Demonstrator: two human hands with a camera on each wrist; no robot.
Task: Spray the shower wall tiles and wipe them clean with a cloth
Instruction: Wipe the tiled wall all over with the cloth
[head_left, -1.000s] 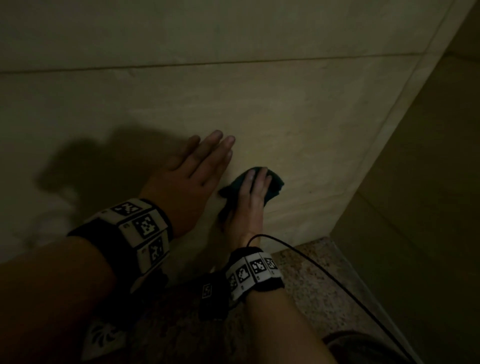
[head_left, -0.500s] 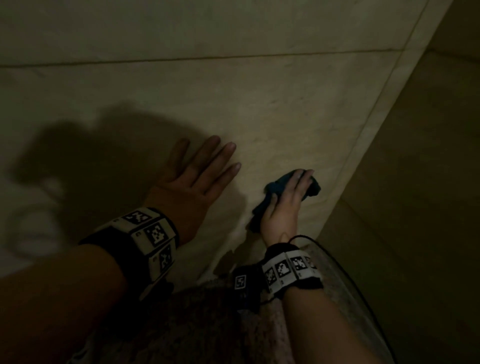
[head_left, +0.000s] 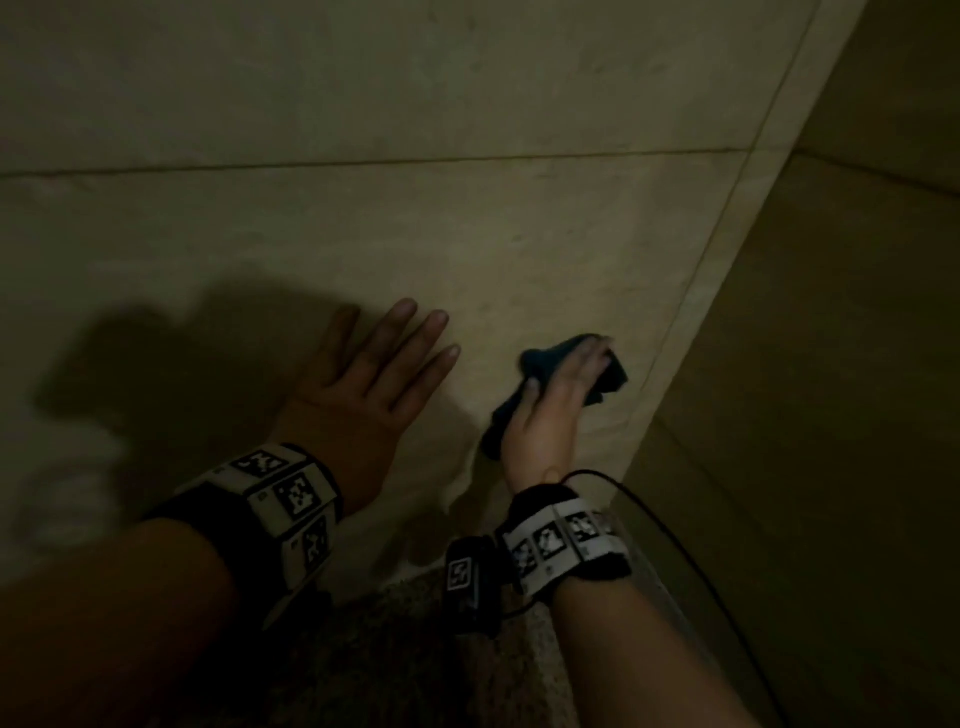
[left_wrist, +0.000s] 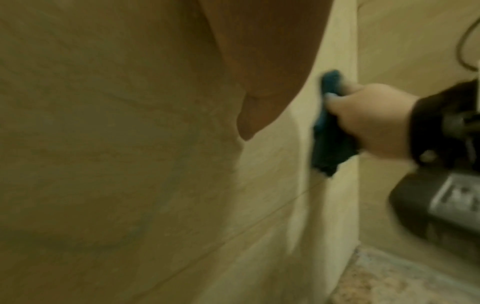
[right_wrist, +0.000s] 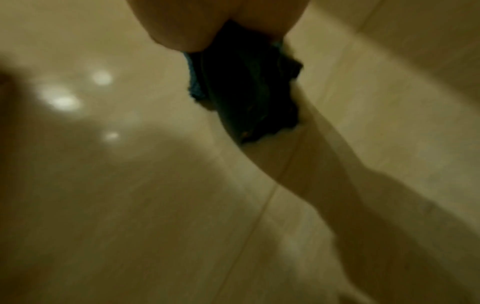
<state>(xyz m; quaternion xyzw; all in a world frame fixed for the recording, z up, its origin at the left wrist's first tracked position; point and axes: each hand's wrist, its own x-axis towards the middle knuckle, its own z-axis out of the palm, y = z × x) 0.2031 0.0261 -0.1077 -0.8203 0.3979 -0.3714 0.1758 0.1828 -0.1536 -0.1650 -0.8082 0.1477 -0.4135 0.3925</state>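
Cloth (head_left: 566, 387) slid rightward toward wall corner, right hand (head_left: 553, 415) pressing it on tile (head_left: 519, 234), left hand (head_left: 363, 395) flat, fingers spread.

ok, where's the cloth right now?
In the head view the cloth sits right of centre, pressed to the wall tile under the right hand, between the left hand and the corner.

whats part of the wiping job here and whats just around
Part of the job:
- dark teal cloth
- right hand pressing it on the wall tile
- left hand, flat on the tile

Just around:
- speckled stone ledge
- black cable
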